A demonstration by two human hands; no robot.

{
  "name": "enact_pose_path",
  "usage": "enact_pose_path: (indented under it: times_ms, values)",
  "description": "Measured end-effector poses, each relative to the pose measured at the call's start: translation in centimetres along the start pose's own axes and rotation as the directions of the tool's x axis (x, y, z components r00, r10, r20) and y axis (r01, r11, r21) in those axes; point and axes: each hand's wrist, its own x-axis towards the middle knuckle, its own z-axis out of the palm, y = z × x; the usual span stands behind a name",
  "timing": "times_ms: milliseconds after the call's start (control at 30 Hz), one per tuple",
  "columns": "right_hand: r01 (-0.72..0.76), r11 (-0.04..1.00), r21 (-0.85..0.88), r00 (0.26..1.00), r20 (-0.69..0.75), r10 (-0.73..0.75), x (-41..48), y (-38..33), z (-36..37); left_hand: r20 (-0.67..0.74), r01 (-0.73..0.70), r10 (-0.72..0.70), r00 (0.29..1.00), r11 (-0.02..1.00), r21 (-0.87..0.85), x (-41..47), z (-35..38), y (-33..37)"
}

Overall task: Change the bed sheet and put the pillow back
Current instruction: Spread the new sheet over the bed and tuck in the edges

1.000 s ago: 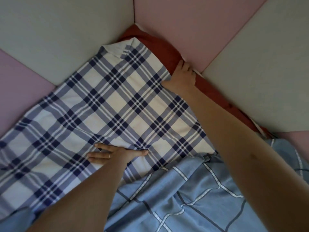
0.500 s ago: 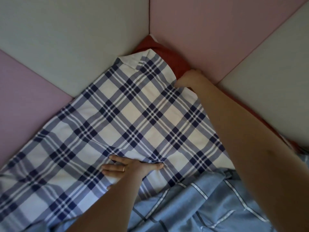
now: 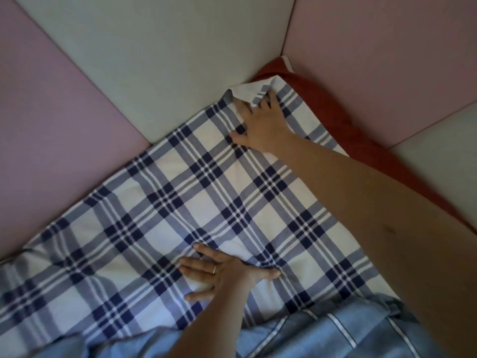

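A blue and white plaid sheet (image 3: 160, 208) lies spread over the bed up to the padded wall corner. Its far corner (image 3: 249, 90) is folded back, showing the white underside. My right hand (image 3: 263, 125) lies flat on the sheet by that corner, and its fingertips reach under the folded flap. My left hand (image 3: 222, 272) presses flat on the sheet near the front, fingers spread. A red mattress cover (image 3: 333, 117) shows bare along the right wall beyond the sheet's edge. No pillow is in view.
Padded wall panels in pink (image 3: 51, 140) and pale grey (image 3: 160, 63) enclose the bed on two sides and meet at a corner (image 3: 284, 47). A light blue checked blanket (image 3: 322, 334) is bunched at the near edge.
My right hand left the sheet's right edge by the red cover and went to the far corner, where it now lies flat. The view swung, so the corner sits further right. My left hand kept pressing.
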Motion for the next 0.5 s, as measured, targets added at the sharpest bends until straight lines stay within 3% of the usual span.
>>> enact_pose_path:
  times_ms: [100, 200, 333, 500]
  values:
    - [-0.08, 0.992, 0.097, 0.997, 0.005, 0.08, 1.9, 0.5, -1.1, -0.006, 0.006, -0.006, 1.0, 1.0, 0.009, 0.0, 0.0, -0.1]
    - [-0.077, 0.995, 0.06, 0.996, 0.055, 0.074, 3.1, 0.7, -2.1, 0.005, 0.013, -0.013, 1.0, 1.0, 0.017, -0.2, -0.2, -0.1]
    - [-0.055, 0.985, 0.16, 0.989, 0.145, 0.032, 4.3, 1.1, -3.7, 0.031, 0.009, -0.01, 0.999, 0.999, 0.036, -0.5, -0.4, -0.2]
    - [0.071, 0.996, 0.05, 0.982, 0.171, -0.079, 3.7, 1.4, -3.5, 0.016, -0.018, 0.018, 1.0, 0.999, 0.034, -0.7, -0.4, -0.3]
